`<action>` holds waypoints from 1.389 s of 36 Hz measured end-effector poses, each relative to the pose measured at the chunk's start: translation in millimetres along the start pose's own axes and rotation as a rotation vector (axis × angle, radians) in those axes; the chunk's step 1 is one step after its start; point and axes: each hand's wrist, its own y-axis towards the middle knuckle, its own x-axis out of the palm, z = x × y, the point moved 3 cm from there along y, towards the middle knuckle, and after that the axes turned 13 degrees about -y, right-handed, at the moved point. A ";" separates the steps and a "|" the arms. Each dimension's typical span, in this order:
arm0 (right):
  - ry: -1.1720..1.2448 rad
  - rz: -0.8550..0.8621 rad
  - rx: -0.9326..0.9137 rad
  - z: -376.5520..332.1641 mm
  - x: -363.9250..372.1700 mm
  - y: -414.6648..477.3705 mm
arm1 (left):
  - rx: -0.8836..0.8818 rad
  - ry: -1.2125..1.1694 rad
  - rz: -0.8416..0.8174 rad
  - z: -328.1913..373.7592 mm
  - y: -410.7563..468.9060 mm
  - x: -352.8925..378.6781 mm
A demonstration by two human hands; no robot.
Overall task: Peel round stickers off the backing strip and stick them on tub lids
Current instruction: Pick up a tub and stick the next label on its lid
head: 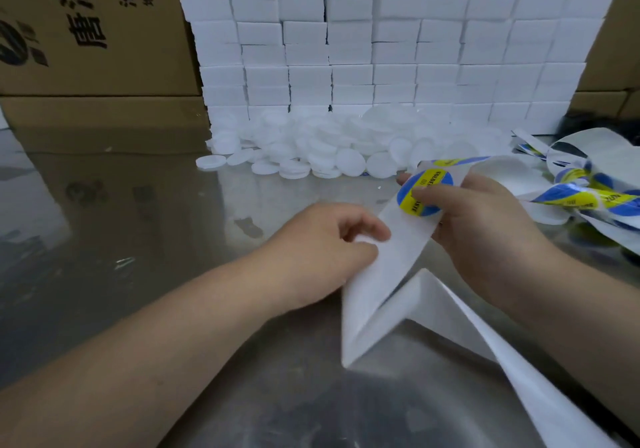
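The left hand (322,243) pinches the bare strip (381,274); the right hand (485,226) grips it higher, thumb seemingly on the sticker (424,179). Lids (311,149) lie beyond the strip. Pressing could crease the sticker.

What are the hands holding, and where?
The backing strip: left hand pinches its bare stretch, right hand grips it at the round sticker, thumb on top.

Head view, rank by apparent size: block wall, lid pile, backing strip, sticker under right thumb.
1. block wall
2. lid pile and backing strip: alike; strip is nearer, so unranked
3. sticker
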 end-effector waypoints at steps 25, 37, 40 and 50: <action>-0.197 -0.078 -0.051 16.9 3.9 16.7 | -0.084 1.086 0.114 -46.7 166.5 -80.7; -0.387 -0.024 -0.189 24.8 -0.7 24.0 | 0.118 1.299 0.125 -58.5 208.1 -69.3; -0.362 -0.026 -0.190 26.5 1.0 25.1 | 0.145 1.278 0.159 -56.7 205.4 -68.6; -0.331 -0.116 -0.216 23.5 8.8 19.9 | 0.070 1.270 0.176 -55.8 201.5 -67.2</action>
